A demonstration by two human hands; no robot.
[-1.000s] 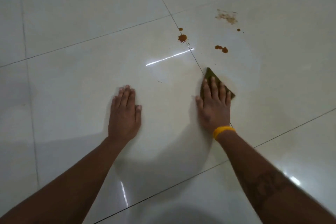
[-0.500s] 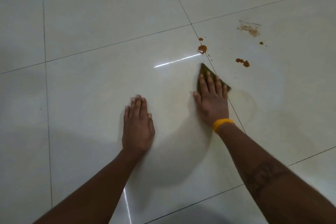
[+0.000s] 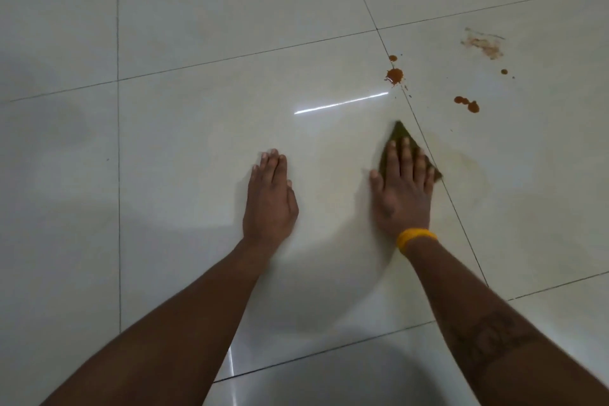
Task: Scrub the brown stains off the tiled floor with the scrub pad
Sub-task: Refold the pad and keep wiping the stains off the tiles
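My right hand point(image 3: 402, 189), with a yellow wristband, presses flat on a dark green scrub pad point(image 3: 399, 132) lying on the white tiled floor point(image 3: 184, 128) beside a grout line. Only the pad's far corner and right edge show past my fingers. Brown stains lie beyond the pad: a round blot point(image 3: 394, 74) with a small drop above it, a pair of drops point(image 3: 468, 103) to the right, and a smeared patch point(image 3: 484, 44) further off. My left hand point(image 3: 268, 198) rests palm down on the floor, fingers together, holding nothing.
A faint wet ring point(image 3: 461, 175) marks the tile right of the pad. A bright light reflection point(image 3: 341, 103) streaks the tile ahead of my hands. Grout lines cross the floor all around.
The right hand slid the pad forward towards the round blot, then back a little. The left hand stayed flat on the floor. The view shifted, moving the stains right and down.
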